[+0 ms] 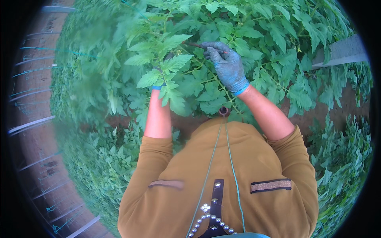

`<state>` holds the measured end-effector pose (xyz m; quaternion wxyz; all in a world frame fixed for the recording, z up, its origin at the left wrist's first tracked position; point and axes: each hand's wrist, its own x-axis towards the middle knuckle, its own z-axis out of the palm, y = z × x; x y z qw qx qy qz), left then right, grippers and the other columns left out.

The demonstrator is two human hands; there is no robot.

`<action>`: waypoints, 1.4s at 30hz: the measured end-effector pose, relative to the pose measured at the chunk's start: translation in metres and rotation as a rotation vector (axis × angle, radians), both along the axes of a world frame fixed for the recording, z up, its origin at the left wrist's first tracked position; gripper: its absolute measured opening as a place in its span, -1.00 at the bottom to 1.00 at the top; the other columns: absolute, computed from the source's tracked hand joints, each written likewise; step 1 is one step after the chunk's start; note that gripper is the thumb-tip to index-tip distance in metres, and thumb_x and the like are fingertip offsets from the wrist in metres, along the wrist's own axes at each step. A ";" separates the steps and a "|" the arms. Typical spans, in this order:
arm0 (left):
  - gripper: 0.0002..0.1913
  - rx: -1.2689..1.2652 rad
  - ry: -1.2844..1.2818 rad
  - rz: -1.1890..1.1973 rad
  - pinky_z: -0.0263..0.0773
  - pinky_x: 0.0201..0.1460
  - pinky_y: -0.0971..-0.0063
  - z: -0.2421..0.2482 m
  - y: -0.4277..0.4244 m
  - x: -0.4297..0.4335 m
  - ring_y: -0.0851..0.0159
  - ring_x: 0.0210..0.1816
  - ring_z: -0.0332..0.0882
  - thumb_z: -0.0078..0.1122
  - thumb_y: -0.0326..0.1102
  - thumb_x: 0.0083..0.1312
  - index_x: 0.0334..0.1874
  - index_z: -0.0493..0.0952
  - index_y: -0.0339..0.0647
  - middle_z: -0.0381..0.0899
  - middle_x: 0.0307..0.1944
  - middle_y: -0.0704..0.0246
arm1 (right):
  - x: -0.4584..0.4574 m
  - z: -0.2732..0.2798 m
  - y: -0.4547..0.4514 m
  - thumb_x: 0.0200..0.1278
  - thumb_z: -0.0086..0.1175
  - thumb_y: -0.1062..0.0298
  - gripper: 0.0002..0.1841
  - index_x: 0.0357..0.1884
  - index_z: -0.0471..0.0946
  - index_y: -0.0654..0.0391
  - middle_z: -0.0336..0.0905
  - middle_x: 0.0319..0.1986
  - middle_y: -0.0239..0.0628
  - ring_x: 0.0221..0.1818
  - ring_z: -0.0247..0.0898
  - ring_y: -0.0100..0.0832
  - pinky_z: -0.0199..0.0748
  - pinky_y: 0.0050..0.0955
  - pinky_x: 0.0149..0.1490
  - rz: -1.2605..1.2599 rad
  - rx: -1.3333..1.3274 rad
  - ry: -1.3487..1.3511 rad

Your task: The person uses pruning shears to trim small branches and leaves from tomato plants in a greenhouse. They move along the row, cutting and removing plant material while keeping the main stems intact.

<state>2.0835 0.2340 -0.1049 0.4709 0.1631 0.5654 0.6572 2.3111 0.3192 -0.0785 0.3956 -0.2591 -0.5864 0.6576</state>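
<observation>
My right hand [227,64], in a stained blue glove, pinches a slender dark-red stick tool [193,44] that looks like a fine brush. Its tip points left, close to a small yellow tomato flower cluster [178,52]. Leaves of a tomato plant [175,64] cover most of my left hand [169,56]; only bits of dark glove and the blue cuff show through. That hand is among the stems beside the flowers, and its fingers are hidden. Below my right hand, a small open-topped cup [223,111] hangs at my front on a green cord [231,157] that runs up over my chest.
Dense tomato foliage [268,29] spreads ahead and to both sides. A grey strip or beam [340,52] juts in at the right. Along the left run bare soil [44,104], pale bars [31,125] and green strings [59,50].
</observation>
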 end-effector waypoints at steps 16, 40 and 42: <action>-0.61 -0.060 0.028 -0.057 0.57 0.13 0.25 0.017 -0.002 0.015 0.20 0.11 0.59 0.09 -0.31 0.43 0.27 0.43 -0.25 0.55 0.16 0.20 | -0.001 -0.008 -0.001 0.51 -0.01 0.33 -0.73 0.04 0.56 0.30 0.65 -0.12 -0.29 -0.19 0.52 -0.54 0.53 -0.53 -0.02 -0.097 -0.123 -0.010; -0.59 -0.182 0.031 -0.116 0.54 0.22 0.21 0.043 -0.015 0.050 0.19 0.16 0.56 0.05 -0.31 0.45 0.32 0.41 -0.21 0.53 0.20 0.22 | -0.001 0.007 -0.017 0.40 0.11 0.32 -0.79 -0.03 0.65 0.11 0.66 -0.40 -0.30 -0.37 0.50 -0.56 0.50 -0.53 -0.19 -0.055 0.027 -0.210; -0.59 -0.162 -0.022 -0.131 0.53 0.23 0.21 0.042 -0.016 0.050 0.19 0.17 0.56 0.03 -0.31 0.46 0.33 0.40 -0.21 0.52 0.21 0.22 | 0.001 0.004 -0.018 0.41 0.09 0.30 -0.79 -0.03 0.65 0.10 0.66 -0.39 -0.29 -0.38 0.50 -0.54 0.50 -0.51 -0.19 -0.099 0.026 -0.180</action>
